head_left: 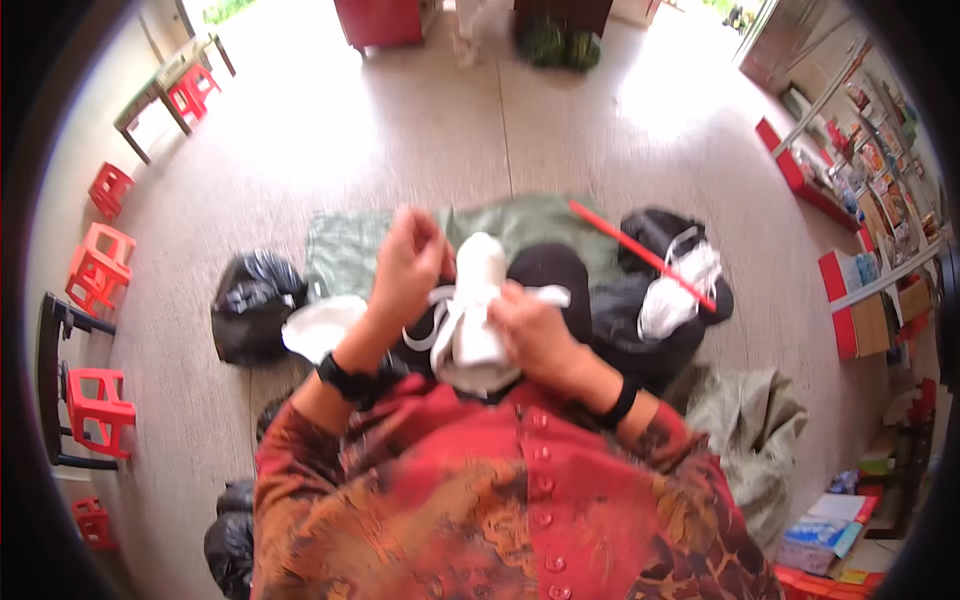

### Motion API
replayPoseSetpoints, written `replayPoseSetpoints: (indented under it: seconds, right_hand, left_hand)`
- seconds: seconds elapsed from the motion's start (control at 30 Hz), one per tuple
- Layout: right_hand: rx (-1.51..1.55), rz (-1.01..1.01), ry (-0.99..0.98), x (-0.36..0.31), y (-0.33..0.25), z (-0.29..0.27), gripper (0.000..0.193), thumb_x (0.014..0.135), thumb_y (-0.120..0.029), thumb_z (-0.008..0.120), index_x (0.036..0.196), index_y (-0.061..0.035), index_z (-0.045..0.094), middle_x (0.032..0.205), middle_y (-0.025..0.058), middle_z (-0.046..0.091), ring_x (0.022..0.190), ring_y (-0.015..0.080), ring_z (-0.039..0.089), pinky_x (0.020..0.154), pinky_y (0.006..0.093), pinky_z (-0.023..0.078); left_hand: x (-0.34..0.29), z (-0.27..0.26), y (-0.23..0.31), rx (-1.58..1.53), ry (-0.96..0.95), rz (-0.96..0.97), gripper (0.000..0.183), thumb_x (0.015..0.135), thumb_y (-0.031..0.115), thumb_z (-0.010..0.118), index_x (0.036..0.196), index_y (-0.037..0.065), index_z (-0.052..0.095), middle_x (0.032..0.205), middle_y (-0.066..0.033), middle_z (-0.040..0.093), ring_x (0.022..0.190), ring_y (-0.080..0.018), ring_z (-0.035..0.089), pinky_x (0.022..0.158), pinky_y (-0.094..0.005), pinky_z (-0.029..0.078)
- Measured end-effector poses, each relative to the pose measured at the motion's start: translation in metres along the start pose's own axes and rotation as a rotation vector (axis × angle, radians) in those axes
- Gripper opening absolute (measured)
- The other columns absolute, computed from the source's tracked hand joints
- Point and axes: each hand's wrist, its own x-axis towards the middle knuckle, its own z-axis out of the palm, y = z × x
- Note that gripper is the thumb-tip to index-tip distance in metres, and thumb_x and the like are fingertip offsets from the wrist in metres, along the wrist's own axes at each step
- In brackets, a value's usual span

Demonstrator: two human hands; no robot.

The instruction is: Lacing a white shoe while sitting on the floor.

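- Head view: a white lace-up shoe (472,345) rests on the lap, toe toward 12 o'clock, its white lace (556,294) loose on both sides.
- The right hand (530,325), at the shoe's 3 o'clock, has bent fingers against it; blur hides whether they pinch the lace.
- The left hand (408,265), near 10 o'clock, is raised with curled fingers; whether they hold anything, I cannot tell.
- At 9 o'clock lie a white rounded item (322,328) and, beyond it, a shiny black plastic bag (252,315).
- A thin red stick (635,248) slants at 2 o'clock; a green cloth sheet (345,235) spreads beyond the knees.
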Motion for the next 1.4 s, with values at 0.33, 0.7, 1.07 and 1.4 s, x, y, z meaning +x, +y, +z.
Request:
replayPoseSetpoints:
  seconds: [0.33,0.7,1.07,1.4]
  right_hand:
    - [0.124,0.171,0.129,-0.01,-0.014,0.007,0.012,0.085,-0.013,0.062,0.091,-0.0028,0.059,0.083,0.0167,0.059,0.078,0.0354,0.061,0.068,0.0431,0.049]
    - [0.124,0.207,0.002,-0.003,-0.009,0.004,0.018,0.083,-0.012,0.061,0.098,-0.0033,0.056,0.09,0.0172,0.061,0.086,0.0358,0.062,0.074,0.0436,0.049]
    - [0.095,0.207,-0.036,-0.006,-0.006,0.006,0.015,0.083,-0.013,0.062,0.094,-0.0044,0.058,0.09,0.0174,0.06,0.085,0.0358,0.061,0.073,0.0429,0.049]
    - [0.006,0.067,0.01,-0.006,-0.009,-0.007,0.021,0.083,-0.021,0.066,0.093,-0.0033,0.063,0.09,0.013,0.059,0.087,0.0309,0.054,0.078,0.0405,0.043]
  left_hand:
    - [-0.054,0.022,0.02,0.836,-0.021,0.467,0.031,0.068,0.002,0.07,0.094,0.004,0.053,0.099,-0.0144,0.052,0.098,-0.0352,0.048,0.088,-0.043,0.04]
    - [-0.075,0.019,-0.015,1.352,-0.4,0.345,0.027,0.069,0.03,0.069,0.079,0.004,0.067,0.097,-0.0133,0.053,0.097,-0.0311,0.049,0.082,-0.0407,0.042]
    - [-0.061,0.03,-0.039,1.099,-0.29,0.096,0.021,0.074,0.026,0.071,0.079,0.006,0.07,0.091,-0.0128,0.057,0.094,-0.0327,0.051,0.085,-0.039,0.043]
    - [-0.065,0.01,-0.013,1.035,-0.045,0.268,0.011,0.081,0.008,0.058,0.089,0.003,0.052,0.089,-0.0173,0.055,0.087,-0.0377,0.054,0.075,-0.0494,0.044]
